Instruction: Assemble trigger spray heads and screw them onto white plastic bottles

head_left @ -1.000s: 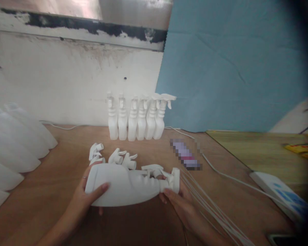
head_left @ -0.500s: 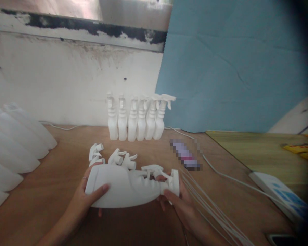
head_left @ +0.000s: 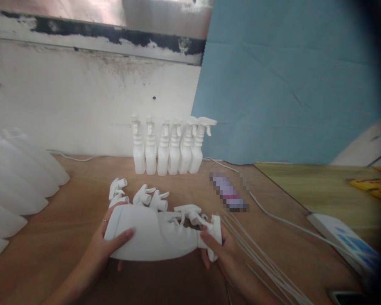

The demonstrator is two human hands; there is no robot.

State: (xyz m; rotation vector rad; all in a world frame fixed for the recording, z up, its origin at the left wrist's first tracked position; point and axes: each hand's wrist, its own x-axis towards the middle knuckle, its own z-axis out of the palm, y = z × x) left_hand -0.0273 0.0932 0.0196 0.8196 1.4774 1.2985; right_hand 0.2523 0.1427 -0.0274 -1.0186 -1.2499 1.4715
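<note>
A white spray bottle [head_left: 149, 235] lies sideways between my hands, its neck to the right. Wrapped round its base end is my left hand [head_left: 109, 241], thumb across the side. My right hand [head_left: 220, 248] grips the trigger head [head_left: 215, 233] at the bottle's neck, thumb on the near side and some fingers hidden behind. Just beyond the bottle, several loose trigger sprayers [head_left: 158, 200] lie on the wooden table [head_left: 82, 186].
Several white spray bottles with trigger heads [head_left: 163, 154] stand in a row by the wall. More white bottles [head_left: 19, 169] lean at the left. Thin white tubes [head_left: 260, 254] lie at the right, near a blurred purple object [head_left: 227, 190], a cable and a white-blue box [head_left: 343, 241].
The trigger head in my right hand has turned about the neck, its lower end now further down. My right fingers have shifted round it. My left hand keeps its hold.
</note>
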